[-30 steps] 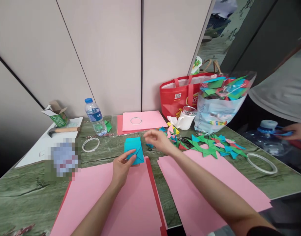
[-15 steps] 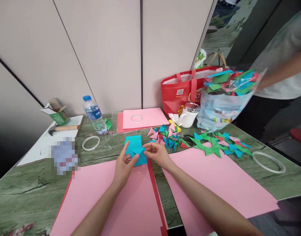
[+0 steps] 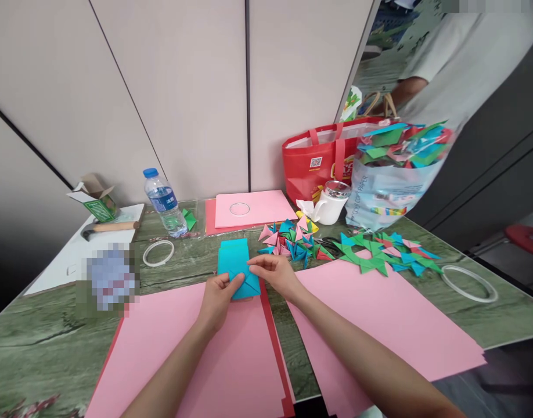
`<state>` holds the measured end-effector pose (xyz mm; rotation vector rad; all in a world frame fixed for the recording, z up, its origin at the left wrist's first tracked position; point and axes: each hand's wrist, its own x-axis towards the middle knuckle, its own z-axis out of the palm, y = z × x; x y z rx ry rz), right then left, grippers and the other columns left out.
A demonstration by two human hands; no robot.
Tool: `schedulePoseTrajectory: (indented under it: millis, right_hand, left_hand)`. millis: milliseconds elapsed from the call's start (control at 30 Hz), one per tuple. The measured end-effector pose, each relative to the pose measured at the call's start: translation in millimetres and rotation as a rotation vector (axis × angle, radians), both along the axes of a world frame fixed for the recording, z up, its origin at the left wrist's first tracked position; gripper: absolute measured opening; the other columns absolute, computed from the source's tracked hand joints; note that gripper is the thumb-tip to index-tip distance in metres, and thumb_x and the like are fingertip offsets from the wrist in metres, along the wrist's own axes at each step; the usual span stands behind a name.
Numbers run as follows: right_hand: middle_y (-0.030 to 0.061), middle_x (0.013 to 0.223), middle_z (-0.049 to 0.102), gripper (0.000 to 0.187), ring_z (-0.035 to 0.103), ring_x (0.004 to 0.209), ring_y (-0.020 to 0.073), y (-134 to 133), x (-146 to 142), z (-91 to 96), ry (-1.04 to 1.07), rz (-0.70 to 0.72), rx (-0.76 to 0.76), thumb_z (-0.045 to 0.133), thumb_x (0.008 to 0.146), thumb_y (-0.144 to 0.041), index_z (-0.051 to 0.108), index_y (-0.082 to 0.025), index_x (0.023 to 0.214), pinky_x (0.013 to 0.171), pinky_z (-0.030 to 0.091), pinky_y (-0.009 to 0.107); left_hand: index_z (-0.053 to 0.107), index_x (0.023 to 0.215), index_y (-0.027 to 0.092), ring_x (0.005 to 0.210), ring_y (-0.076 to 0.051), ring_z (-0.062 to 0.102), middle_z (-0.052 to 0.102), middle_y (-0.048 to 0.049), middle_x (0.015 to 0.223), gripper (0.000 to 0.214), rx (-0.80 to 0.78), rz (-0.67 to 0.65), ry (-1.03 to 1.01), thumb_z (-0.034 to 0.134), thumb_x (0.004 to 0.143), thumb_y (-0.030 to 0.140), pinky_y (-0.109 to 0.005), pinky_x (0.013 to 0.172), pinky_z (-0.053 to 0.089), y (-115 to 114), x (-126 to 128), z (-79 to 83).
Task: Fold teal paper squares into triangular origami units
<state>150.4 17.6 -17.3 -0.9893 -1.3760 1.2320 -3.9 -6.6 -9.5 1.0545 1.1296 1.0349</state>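
Observation:
A piece of blue folded paper (image 3: 234, 258), rectangular with diagonal creases on its lower half, is between my hands above the far edge of the pink sheets (image 3: 197, 348). My left hand (image 3: 218, 296) grips its lower left side, the thumb pressed on top and the fingers partly hidden. At its right edge, my right hand (image 3: 273, 273) has thumb and forefinger pinched together against the paper. Just beyond my right hand lies a pile of small folded paper pieces (image 3: 292, 238) in pink, blue, green and red.
Folded paper stars (image 3: 366, 255) lie on more pink sheets (image 3: 380, 313) at right. Behind stand a white mug (image 3: 331, 203), a red bag (image 3: 305, 165) and a plastic bag (image 3: 380, 191). A water bottle (image 3: 164, 203) and a hammer (image 3: 114, 227) are at left. A person (image 3: 462, 58) stands at back right.
The raised flap on the blue paper now lies flatter. My left hand has moved down along its side, fingers more curled. The person at back right has shifted to the left.

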Motion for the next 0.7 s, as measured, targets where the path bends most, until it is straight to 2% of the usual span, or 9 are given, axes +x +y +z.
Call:
schedulePoseTrajectory:
  millis: [167, 400, 700]
  right_hand:
    - [0.0020, 0.066, 0.062, 0.021, 0.054, 0.058, 0.0121, -1.8, -1.7, -2.4, -0.015, -0.072, 0.048, 0.065, 0.064, -0.030, 0.066, -0.016, 0.079, 0.053, 0.043, 0.023]
    - [0.0002, 0.061, 0.057, 0.020, 0.051, 0.056, 0.0108, -7.5, -5.6, 0.0, -0.044, -0.048, 0.058, 0.064, 0.064, -0.031, 0.066, -0.016, 0.078, 0.050, 0.041, 0.022]
    - [0.0000, 0.062, 0.057, 0.018, 0.051, 0.056, 0.0108, -14.9, -12.2, 4.7, 0.012, -0.132, 0.025, 0.064, 0.063, -0.024, 0.065, -0.016, 0.079, 0.052, 0.041, 0.022]
  left_hand:
    - [0.064, 0.070, 0.016, 0.061, -0.018, 0.060, 0.065, -0.0002, 0.063, 0.027, -0.062, -0.064, -0.064, 0.066, 0.061, 0.041, -0.030, 0.051, 0.051, -3.3, 1.9, 4.5]
    - [0.061, 0.058, 0.013, 0.048, -0.014, 0.053, 0.060, 0.0002, 0.055, 0.023, -0.009, 0.001, 0.012, 0.069, 0.058, 0.034, -0.029, 0.041, 0.051, -4.3, 3.8, 1.6]
    - [0.064, 0.063, 0.013, 0.053, -0.014, 0.056, 0.061, -0.0013, 0.059, 0.022, -0.004, -0.011, -0.012, 0.067, 0.061, 0.034, -0.029, 0.046, 0.054, -6.5, 4.9, 0.5]
